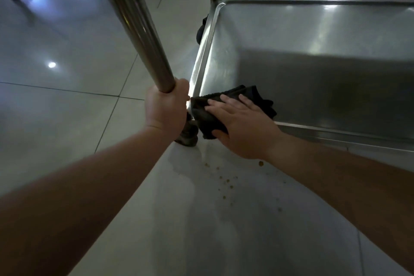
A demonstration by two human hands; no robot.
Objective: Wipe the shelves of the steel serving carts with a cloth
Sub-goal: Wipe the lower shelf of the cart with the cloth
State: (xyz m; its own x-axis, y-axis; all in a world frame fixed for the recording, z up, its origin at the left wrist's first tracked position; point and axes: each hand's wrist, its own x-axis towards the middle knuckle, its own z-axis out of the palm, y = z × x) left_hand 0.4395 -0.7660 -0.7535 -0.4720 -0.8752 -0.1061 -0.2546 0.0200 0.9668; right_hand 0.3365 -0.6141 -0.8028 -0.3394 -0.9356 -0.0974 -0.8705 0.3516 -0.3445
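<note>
Head view: flat right hand (pixel 240 122) presses cloth (pixel 224 110) onto shelf (pixel 313 51) corner; left hand (pixel 163 107) grips post (pixel 139 29).

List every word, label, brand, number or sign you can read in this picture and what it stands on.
None: no readable text shows anywhere.
Steel cart shelf: bare metal with glare, no label.
Cart post held by the left hand: no marking.
Dark cloth under the right hand: no tag visible.
Floor tiles: plain.
</note>
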